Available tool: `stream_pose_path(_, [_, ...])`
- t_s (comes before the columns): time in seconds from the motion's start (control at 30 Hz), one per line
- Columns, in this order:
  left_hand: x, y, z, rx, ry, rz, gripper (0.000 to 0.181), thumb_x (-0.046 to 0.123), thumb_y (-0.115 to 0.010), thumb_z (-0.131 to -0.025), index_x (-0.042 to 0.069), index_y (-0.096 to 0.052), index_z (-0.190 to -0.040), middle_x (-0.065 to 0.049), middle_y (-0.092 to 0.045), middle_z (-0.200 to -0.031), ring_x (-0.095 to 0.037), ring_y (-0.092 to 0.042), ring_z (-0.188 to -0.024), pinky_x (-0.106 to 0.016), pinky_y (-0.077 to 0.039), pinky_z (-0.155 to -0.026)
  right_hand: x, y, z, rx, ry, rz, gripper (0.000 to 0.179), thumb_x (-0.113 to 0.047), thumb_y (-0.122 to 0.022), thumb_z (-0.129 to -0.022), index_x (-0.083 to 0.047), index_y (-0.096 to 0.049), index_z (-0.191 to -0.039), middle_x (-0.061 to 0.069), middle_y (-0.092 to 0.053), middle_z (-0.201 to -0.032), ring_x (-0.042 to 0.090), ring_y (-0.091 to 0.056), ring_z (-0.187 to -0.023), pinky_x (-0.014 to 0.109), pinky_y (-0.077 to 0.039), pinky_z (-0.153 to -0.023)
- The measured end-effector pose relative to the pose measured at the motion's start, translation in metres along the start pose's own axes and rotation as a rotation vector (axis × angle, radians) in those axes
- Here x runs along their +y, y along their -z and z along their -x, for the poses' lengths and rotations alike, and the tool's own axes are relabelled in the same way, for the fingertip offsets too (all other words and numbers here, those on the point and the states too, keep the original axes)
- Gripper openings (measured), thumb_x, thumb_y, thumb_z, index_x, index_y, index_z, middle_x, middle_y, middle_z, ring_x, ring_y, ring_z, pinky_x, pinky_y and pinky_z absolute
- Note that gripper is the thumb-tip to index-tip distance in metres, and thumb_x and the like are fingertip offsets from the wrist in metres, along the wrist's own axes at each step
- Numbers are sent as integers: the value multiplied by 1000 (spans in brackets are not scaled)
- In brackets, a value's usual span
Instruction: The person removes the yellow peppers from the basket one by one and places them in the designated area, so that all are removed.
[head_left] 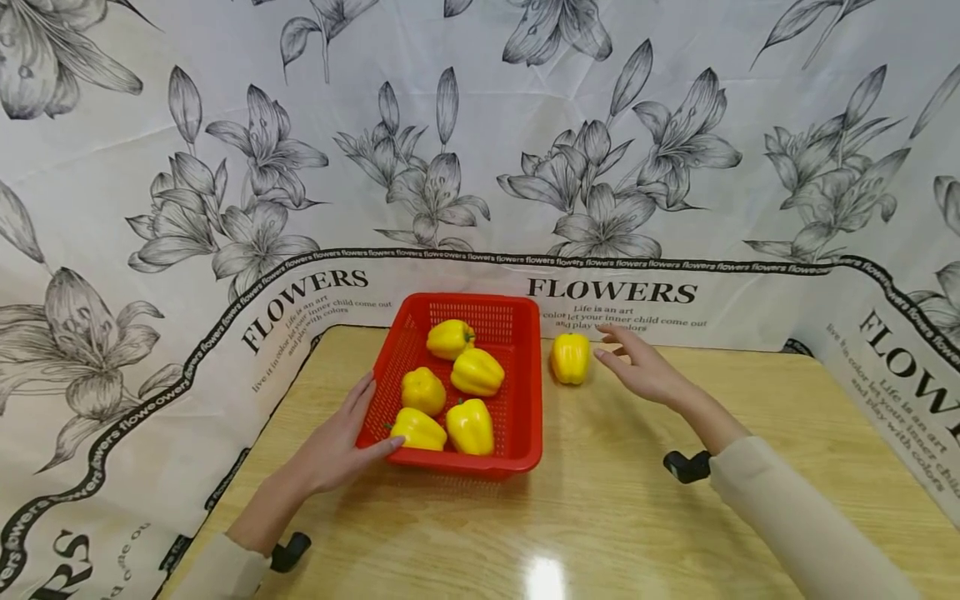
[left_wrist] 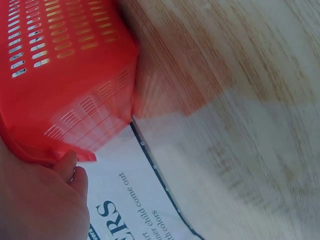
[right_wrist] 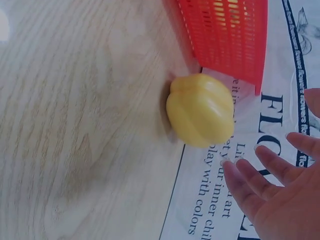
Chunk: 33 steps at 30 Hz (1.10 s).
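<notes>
A red plastic basket (head_left: 534,392) with slotted walls stands on the table, with several yellow bell peppers (head_left: 477,372) inside. My left hand (head_left: 333,442) grips its left rim near the front corner, thumb over the edge and fingers along the outer side. In the left wrist view, fingertips (left_wrist: 78,175) show beneath the basket's rim (left_wrist: 30,155). One more yellow bell pepper (head_left: 571,359) rests on the table just right of the basket. Beside that pepper (right_wrist: 201,110), my right hand (right_wrist: 285,185) is spread with fingers extended, apart from it and holding nothing.
The light wood table (head_left: 600,500) ends at a white cloth (head_left: 465,283) printed with flowers and lettering, which rises behind and at both sides. The basket's back edge is close to that cloth. Black straps (head_left: 686,467) show at both wrists.
</notes>
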<state>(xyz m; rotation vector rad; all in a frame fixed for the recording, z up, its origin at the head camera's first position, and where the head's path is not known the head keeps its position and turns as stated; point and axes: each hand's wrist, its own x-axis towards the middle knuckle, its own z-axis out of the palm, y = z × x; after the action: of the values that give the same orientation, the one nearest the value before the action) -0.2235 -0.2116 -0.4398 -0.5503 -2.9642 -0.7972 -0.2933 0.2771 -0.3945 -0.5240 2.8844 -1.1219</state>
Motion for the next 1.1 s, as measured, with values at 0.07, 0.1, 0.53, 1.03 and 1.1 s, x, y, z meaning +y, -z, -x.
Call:
stream_pose_path(0.07, [0,0,0,3,-2,1,109,76,-56,-89,13,-10,-166,-6,-8,-173,-43,-36,-147,-64,-42,-108,-4,0,2,-5,20,0,61,-33,-47,-110,1,-30,-157,31,-36,-154,53,-44,-133,70,-40,-104])
stream_pose_path(0.1, [0,0,0,4,-2,3,109,76,-56,-89,13,-10,-166,-6,-8,-173,-43,-36,-147,-64,-42,-108,-6,0,4,-7,31,-2,60,-32,-47,-110,1,-30,-157,31,-37,-154,54,-43,-133,70,-40,-104])
stream_pose_path(0.53, [0,0,-1,-1,3,-1,111,77,-56,-88,13,-11,-166,-7,-7,-173,-43,-36,-147,-63,-44,-107,-42,-15,13,-38,110,-51,57,-26,-55,-107,0,-36,-154,28,-42,-152,51,-45,-133,65,-42,-105])
stream_pose_path(1.03, [-1,0,-1,-3,2,-2,111,77,-56,-88,13,-10,-166,-6,-7,-173,-43,-36,-147,-62,-44,-107,-72,-40,7,-80,202,-94,59,-22,-62,-104,-3,-38,-155,22,-43,-153,45,-48,-132,61,-49,-101])
stream_pose_path(1.1, [-1,0,-2,-4,1,-3,111,77,-56,-88,13,-11,-166,-5,-7,-173,-43,-36,-147,-63,-44,-107,-77,-43,7,-88,220,-108,59,-21,-63,-103,-3,-39,-154,22,-44,-152,45,-48,-131,61,-49,-102])
